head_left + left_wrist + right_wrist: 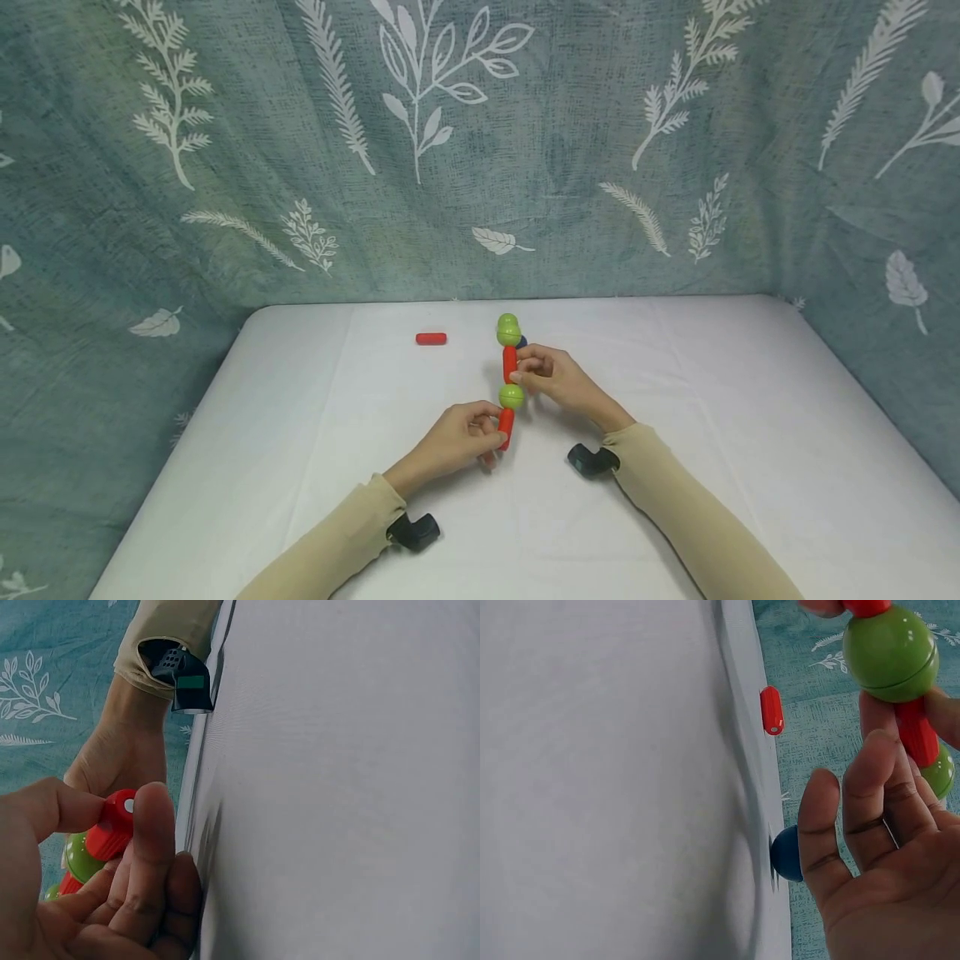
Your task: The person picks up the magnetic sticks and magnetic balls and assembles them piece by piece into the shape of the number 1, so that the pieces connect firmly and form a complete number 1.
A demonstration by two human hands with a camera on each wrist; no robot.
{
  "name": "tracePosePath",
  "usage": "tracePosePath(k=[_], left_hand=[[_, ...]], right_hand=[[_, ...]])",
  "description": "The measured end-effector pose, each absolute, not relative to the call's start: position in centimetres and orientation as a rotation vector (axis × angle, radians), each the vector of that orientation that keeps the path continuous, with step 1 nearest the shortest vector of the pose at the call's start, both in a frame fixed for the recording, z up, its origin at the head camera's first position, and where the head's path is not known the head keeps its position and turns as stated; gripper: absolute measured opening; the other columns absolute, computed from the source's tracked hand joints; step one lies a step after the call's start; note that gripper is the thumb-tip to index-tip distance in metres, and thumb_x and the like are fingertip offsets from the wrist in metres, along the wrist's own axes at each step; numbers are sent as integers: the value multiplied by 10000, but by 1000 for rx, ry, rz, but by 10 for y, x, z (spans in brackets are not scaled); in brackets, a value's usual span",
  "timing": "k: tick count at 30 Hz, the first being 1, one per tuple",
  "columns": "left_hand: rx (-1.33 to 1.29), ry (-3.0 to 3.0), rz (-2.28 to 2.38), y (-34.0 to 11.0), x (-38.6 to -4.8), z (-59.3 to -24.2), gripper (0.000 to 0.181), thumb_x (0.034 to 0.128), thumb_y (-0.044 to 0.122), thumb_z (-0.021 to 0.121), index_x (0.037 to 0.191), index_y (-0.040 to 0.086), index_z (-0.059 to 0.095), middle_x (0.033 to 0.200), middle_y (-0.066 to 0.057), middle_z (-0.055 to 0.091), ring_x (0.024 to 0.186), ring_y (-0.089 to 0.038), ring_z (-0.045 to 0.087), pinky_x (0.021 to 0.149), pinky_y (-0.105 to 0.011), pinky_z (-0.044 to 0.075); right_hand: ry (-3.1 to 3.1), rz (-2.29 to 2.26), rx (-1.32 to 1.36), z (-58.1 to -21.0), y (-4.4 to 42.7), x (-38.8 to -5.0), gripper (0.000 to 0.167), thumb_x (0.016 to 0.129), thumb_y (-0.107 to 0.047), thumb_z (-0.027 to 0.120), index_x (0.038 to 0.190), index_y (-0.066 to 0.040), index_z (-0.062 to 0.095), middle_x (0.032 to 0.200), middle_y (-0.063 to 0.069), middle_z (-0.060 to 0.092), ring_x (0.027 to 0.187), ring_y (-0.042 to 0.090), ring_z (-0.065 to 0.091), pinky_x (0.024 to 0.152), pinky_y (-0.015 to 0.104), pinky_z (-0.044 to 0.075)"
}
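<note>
My left hand (467, 432) pinches a red ridged rod (506, 427) between thumb and fingers; the rod's end with a pale round spot faces the left wrist camera. This rod meets a green ball (891, 656). Past that ball, my right hand (553, 377) grips a second red rod (916, 735), whose far end joins another green ball (508, 335). Together the pieces form a line held above the white table. In the right wrist view, the remaining right fingers (821, 817) extend loosely. Fingers partly cover both rods.
A loose red rod (431, 339) lies toward the back of the white table (645, 350). One more green ball (507, 319) shows just behind the line. A dark blue ball (786, 853) rests beyond the right hand. Patterned green cloth (450, 225) hangs behind.
</note>
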State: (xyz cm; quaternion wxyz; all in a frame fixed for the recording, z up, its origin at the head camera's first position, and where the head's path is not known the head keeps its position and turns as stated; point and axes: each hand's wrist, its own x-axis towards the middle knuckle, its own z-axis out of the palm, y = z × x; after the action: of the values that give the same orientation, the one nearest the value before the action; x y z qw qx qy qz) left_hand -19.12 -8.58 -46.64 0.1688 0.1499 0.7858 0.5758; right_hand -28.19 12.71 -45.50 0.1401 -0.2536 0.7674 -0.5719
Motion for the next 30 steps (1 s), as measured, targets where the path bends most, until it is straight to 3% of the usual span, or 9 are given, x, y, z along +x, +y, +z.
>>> tracePosePath(k=[8, 17, 30], left_hand=[[439, 2248, 1608, -85, -190, -465, 342, 894, 72, 639, 1217, -19, 578, 765, -64, 659, 576, -135, 650, 589, -240, 507], [421, 2258, 1580, -85, -189, -465, 364, 890, 83, 643, 1225, -37, 565, 757, -50, 664, 535, -121, 621, 512, -210, 410], [434, 2257, 1594, -83, -186, -465, 341, 881, 74, 631, 1195, -45, 573, 757, -102, 679, 530, -128, 621, 510, -211, 422]], right_hand=[[2162, -1666, -786, -457, 127, -281, 277, 948, -89, 625, 1182, 49, 565, 906, 25, 651, 750, 71, 561, 693, 203, 451], [2136, -1675, -804, -459, 127, -279, 278, 952, -74, 615, 1183, 67, 554, 899, 19, 658, 709, 65, 561, 656, 239, 462], [2139, -1654, -767, -460, 127, -277, 284, 961, -102, 612, 1197, 46, 555, 906, 7, 658, 693, 137, 576, 640, 251, 479]])
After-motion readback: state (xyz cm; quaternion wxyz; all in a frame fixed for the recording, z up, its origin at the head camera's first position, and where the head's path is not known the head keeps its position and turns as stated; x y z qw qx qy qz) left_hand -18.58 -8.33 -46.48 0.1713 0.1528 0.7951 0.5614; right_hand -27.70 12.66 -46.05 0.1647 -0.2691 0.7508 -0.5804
